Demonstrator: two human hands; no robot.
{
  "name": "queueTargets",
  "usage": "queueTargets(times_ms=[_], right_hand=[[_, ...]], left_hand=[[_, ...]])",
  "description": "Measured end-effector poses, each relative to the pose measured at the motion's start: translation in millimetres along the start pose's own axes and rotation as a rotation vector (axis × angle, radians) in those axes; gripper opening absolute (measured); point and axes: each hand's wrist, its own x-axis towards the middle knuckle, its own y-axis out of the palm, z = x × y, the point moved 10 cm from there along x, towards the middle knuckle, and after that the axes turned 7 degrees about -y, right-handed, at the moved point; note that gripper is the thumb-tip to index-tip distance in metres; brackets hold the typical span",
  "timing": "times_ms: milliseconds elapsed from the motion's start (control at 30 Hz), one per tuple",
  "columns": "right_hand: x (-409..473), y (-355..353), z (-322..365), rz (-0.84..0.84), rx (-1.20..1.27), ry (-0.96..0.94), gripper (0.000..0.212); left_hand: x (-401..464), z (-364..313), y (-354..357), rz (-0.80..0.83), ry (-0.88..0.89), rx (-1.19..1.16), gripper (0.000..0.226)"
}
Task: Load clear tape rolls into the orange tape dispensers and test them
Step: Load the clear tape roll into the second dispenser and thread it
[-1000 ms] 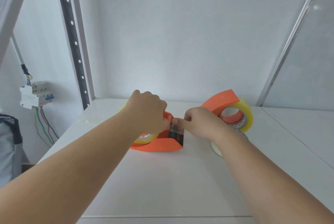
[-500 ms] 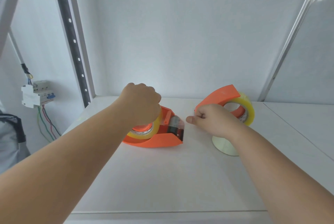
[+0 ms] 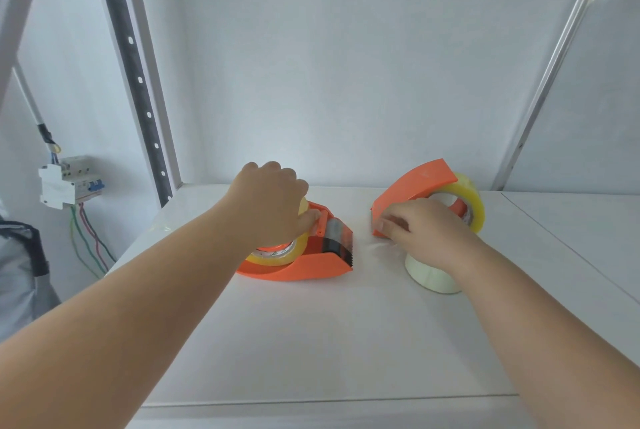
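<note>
Orange plastic frames both jobs: the left hand (image 3: 273, 201) presses down on the near dispenser (image 3: 298, 264), fingers curled over its tape roll (image 3: 277, 255). The right hand (image 3: 420, 231) pinches the far dispenser's (image 3: 412, 186) front edge; best to steady both bodies on the surface (image 3: 329, 342) before drawing tape.

Under our left fingers (image 3: 313, 217) we see a dispenser (image 3: 304, 267) of smooth orange plastic, faintly glossy, its tape (image 3: 277, 257) clear, yellowish and shiny. Below our fingers the surface (image 3: 311, 342) looks white, smooth, softly reflective. Behind stand matt metal rails (image 3: 133, 71).
</note>
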Motion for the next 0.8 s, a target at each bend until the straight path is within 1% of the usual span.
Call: queueTargets(times_ms=[67, 100, 133, 200, 300, 400, 533, 600, 733, 800], right_hand=[[1.5, -7.3, 10.8, -0.086, 0.092, -0.016, 0.022], [3.1, -9.0, 17.6, -0.11, 0.144, -0.007, 0.019], [5.0, -8.3, 24.8, -0.113, 0.177, 0.01, 0.022], [8.6, -1.3, 39.7, -0.074, 0.189, 0.023, 0.032], [12.9, 12.2, 54.5, -0.007, 0.147, 0.009, 0.039], [15.4, 24.5, 54.7, 0.056, 0.162, 0.035, 0.045], [17.2, 23.0, 48.9, 0.082, 0.16, 0.086, 0.052], [20.2, 24.8, 46.7, 0.128, 0.163, 0.101, 0.054], [25.4, 36.5, 42.7, 0.283, 0.237, 0.156, 0.054], [26.0, 38.1, 40.5, 0.313, 0.27, 0.182, 0.054]], left_hand=[[-1.3, -4.3, -1.5, -0.009, 0.008, 0.005, 0.054], [-1.7, -6.0, -2.2, -0.011, 0.005, 0.007, 0.053], [-2.2, -7.4, -2.9, -0.015, -0.004, 0.01, 0.053], [-3.3, -8.7, -3.6, -0.026, -0.026, 0.016, 0.052], [-4.0, -8.1, -3.4, -0.033, -0.052, 0.021, 0.052], [-4.8, -6.9, -2.8, -0.034, -0.063, 0.031, 0.054], [-6.8, -6.4, -3.2, -0.045, -0.073, 0.038, 0.055], [-6.5, -6.6, -3.2, -0.038, -0.068, 0.039, 0.055], [-4.8, -4.8, -3.0, -0.01, -0.063, 0.007, 0.052], [-4.3, -4.5, -3.2, -0.002, -0.063, 0.004, 0.051]])
